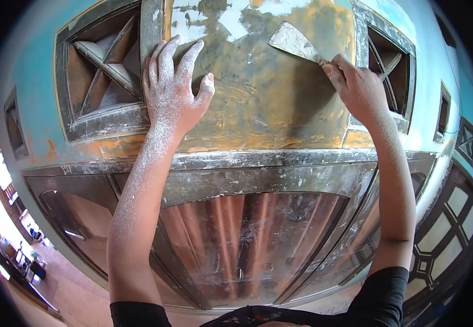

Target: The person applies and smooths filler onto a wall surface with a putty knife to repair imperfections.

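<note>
My right hand (356, 87) is closed around the handle of a putty knife (293, 42), whose broad, stained blade points up and left at the wall. My left hand (174, 82), coated in white dust up the forearm, rests with fingers spread on the left edge of the wall patch and the wooden vent frame beside it. The wall patch (258, 98) between the hands is scraped to a mottled grey-brown and ochre, with white areas along its top. Most of the knife's handle is hidden inside my right hand.
Wooden vents with crossed slats flank the patch: a left vent (105, 68) and a right vent (389, 65). Below runs a paint-flecked wooden ledge (269, 158) above a glass window (247, 245) with reddish curtains behind. A dark panelled door (443, 240) stands at right.
</note>
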Demonstrator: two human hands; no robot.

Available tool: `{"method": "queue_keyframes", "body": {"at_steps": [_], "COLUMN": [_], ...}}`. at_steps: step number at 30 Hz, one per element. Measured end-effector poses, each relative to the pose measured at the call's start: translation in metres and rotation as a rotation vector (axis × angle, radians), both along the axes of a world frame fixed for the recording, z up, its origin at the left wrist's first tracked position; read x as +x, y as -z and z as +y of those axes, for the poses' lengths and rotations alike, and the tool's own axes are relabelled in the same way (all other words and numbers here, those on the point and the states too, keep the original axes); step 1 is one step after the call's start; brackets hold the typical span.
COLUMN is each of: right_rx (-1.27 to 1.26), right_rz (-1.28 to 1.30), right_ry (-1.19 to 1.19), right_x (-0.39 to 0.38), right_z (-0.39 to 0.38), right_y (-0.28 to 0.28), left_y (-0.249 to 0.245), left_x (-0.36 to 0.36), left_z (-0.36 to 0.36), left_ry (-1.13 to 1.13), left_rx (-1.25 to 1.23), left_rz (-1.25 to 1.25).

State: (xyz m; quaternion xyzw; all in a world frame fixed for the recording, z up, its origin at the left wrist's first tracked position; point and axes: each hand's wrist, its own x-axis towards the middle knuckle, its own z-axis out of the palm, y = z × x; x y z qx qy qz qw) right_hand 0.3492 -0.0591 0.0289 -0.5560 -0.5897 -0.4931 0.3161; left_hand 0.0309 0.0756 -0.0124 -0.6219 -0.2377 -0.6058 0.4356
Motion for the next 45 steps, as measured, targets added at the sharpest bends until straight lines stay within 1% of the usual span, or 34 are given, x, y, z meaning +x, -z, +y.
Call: {"method": "queue_keyframes", "body": {"at_steps": [1,2,3,5,6,7,9,10,11,13,14,17,22,24,29,31,34,37,41,45], "right_rx": [-0.05,-0.059,-0.061,-0.199,-0.412,-0.468,-0.578,-0.601,-0.595,-0.509,-0.484,-0.446,-0.45,-0.484,-0.488,-0.533,-0.499,-0.522,-0.511,-0.499], "right_rz": [0.043,0.083,0.084,0.385,0.611,0.688,0.765,0.816,0.819,0.933,0.915,0.918,0.886,0.834,0.827,0.81,0.826,0.828,0.866,0.843], "right_ry": [0.084,-0.045,-0.045,-0.462,-0.483,-0.692,-0.88,-0.994,-0.995,-1.101,-1.123,-1.134,-1.097,-1.039,-0.989,-0.943,-0.949,-0.984,-0.952,-0.94], "right_x": [-0.001,0.004,0.005,0.002,-0.021,-0.027,-0.033,-0.036,-0.041,-0.059,-0.058,-0.069,-0.059,-0.054,-0.047,-0.043,-0.046,-0.044,-0.048,-0.047], "right_z": [-0.002,0.002,0.006,0.012,-0.007,-0.007,0.0,0.005,0.005,0.0,0.009,0.013,0.014,0.011,0.002,-0.001,-0.002,0.0,0.0,0.0], "right_y": [0.004,0.01,0.015,0.029,0.026,0.033,0.036,0.034,0.032,0.024,0.02,0.02,0.008,0.004,-0.003,-0.006,-0.008,0.0,-0.004,-0.006], "left_y": [0.0,-0.001,-0.001,-0.001,-0.001,-0.001,-0.001,-0.001,-0.001,-0.002,-0.001,-0.002,-0.002,-0.002,0.0,-0.001,0.0,0.0,0.0,0.001], "left_x": [0.0,0.0,0.0,0.0,0.001,0.001,0.002,0.002,0.002,0.002,0.002,0.001,0.0,0.001,0.002,0.0,0.001,0.001,0.001,0.001], "left_z": [0.0,0.001,0.001,0.0,-0.001,-0.001,0.0,0.0,0.0,-0.001,-0.001,0.004,0.004,0.004,0.003,0.002,0.002,0.003,0.001,0.002], "left_ry": [0.001,-0.005,-0.013,-0.009,-0.003,-0.002,-0.015,-0.024,-0.021,-0.017,-0.027,-0.019,-0.015,-0.026,-0.03,-0.036,-0.032,-0.029,-0.039,-0.03], "left_rx": [0.002,0.011,0.019,0.014,0.015,0.012,0.029,0.034,0.037,0.048,0.05,0.047,0.046,0.039,0.025,0.031,0.021,0.02,0.013,0.01], "left_rz": [0.004,0.009,0.014,0.011,0.011,0.016,0.01,0.011,0.016,0.026,0.027,0.029,0.039,0.032,0.034,0.021,0.039,0.025,0.028,0.027]}}
